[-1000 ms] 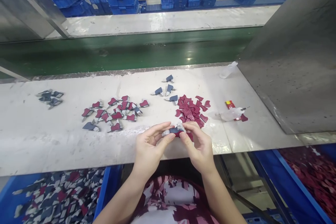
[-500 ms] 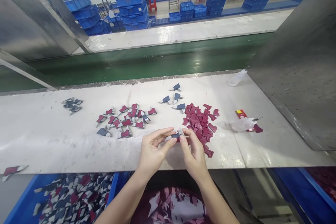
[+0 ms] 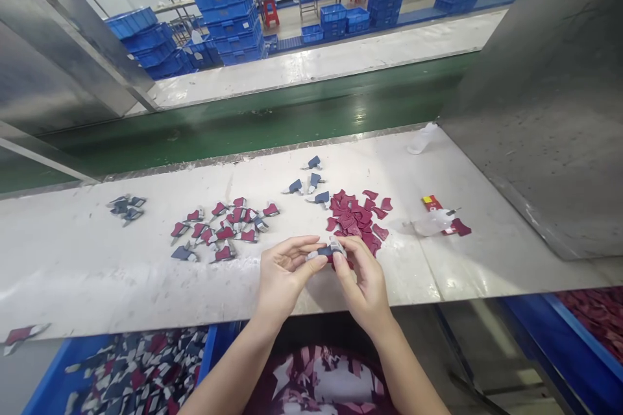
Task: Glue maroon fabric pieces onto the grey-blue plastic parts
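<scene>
Between my fingertips is a small grey and dark-blue plastic part (image 3: pixel 323 251) with a dark-red edge underneath. My left hand (image 3: pixel 287 275) pinches its left end between thumb and fingers. At the other end, the thumb and fingers of my right hand (image 3: pixel 364 279) grip its light-grey piece. Just beyond my right hand lies a heap of flat dark-red pieces (image 3: pixel 353 214). Left of my hands spreads a group of similar parts with dark-red faces (image 3: pixel 226 232). A few blue-faced parts (image 3: pixel 319 198) lie behind the hands.
A clear squeeze bottle (image 3: pixel 432 223) with a thin tip rests on a red packet at right; another bottle (image 3: pixel 422 139) lies behind. A blue bin (image 3: pixel 53 373) of parts stands below left, another (image 3: pixel 584 331) below right. A metal panel (image 3: pixel 530 117) bounds the right.
The view has shifted slightly, so the table items appear a little further left. Both hands keep hold of the same part, which looks slightly turned.
</scene>
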`<action>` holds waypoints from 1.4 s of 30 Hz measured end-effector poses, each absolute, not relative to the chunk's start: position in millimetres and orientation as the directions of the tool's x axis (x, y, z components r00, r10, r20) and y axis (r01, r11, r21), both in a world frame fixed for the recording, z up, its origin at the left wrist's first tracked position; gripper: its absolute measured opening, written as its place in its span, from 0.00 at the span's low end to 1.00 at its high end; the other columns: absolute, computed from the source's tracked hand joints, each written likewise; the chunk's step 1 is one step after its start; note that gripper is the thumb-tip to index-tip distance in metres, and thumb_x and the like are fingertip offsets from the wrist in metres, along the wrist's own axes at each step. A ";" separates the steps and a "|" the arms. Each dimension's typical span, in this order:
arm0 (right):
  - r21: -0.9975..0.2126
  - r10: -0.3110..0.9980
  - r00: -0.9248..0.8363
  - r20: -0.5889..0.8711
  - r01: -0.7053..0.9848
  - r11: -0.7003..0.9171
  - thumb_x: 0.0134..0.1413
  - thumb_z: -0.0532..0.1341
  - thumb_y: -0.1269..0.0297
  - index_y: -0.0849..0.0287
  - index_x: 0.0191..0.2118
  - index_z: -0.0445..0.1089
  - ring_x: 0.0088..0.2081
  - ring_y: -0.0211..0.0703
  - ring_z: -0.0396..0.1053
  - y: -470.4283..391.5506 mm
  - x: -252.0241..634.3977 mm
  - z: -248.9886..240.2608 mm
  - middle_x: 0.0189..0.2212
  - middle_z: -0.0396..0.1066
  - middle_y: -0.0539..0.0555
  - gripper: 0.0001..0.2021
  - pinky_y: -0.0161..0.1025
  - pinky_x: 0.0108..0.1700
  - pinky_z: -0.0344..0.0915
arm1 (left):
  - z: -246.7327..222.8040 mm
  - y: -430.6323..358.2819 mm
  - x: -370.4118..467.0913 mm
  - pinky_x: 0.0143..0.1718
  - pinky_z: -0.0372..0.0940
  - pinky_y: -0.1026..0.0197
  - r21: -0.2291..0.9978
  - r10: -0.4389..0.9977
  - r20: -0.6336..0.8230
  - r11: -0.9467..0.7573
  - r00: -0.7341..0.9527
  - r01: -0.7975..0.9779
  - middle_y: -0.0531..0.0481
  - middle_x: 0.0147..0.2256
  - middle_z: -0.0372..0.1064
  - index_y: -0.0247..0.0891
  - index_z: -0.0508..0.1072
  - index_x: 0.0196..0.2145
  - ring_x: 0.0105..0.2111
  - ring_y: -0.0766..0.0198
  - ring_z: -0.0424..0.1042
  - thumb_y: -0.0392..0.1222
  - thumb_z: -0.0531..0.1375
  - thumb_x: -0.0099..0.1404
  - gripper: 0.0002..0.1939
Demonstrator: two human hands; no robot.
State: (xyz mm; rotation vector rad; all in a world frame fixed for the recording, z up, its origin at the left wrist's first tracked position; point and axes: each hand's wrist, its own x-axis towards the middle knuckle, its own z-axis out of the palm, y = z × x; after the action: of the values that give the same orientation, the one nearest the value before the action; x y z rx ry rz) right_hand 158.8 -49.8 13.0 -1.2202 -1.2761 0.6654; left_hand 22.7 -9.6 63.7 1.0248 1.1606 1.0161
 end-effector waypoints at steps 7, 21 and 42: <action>-0.955 0.926 0.236 0.296 0.070 0.287 0.66 0.56 0.61 0.55 0.47 0.71 0.40 0.42 0.70 -51.5 161.6 16.0 0.39 0.69 0.54 0.09 0.38 0.39 0.69 | 65.7 -14.9 25.7 0.44 0.77 0.58 0.981 0.979 -0.176 0.183 0.108 -0.061 0.44 0.36 0.82 0.35 0.82 0.36 0.40 0.54 0.82 0.36 0.74 0.49 0.14; -0.853 0.723 0.516 0.460 0.482 0.199 0.63 0.61 0.59 0.54 0.59 0.67 0.51 0.53 0.69 -54.3 192.9 7.1 0.52 0.70 0.61 0.21 0.51 0.46 0.71 | 70.9 84.8 -36.2 0.47 0.73 0.54 0.736 0.987 0.150 -0.145 0.049 0.661 0.43 0.45 0.80 0.38 0.80 0.44 0.43 0.52 0.79 0.42 0.63 0.63 0.13; -0.742 0.298 0.708 0.641 0.670 0.005 0.46 0.72 0.56 0.57 0.53 0.72 0.41 0.55 0.76 -53.0 239.0 -23.3 0.43 0.76 0.60 0.27 0.54 0.45 0.75 | 46.2 80.5 5.3 0.52 0.65 0.50 0.404 0.883 0.106 -0.459 0.458 0.791 0.37 0.46 0.74 0.33 0.72 0.52 0.49 0.49 0.72 0.38 0.45 0.75 0.18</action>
State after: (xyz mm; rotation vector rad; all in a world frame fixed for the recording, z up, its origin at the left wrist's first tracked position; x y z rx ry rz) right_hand 239.0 -53.0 -23.3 -1.5868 -0.8094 -0.3476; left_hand 5.3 80.5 46.2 2.4141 1.4301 0.4365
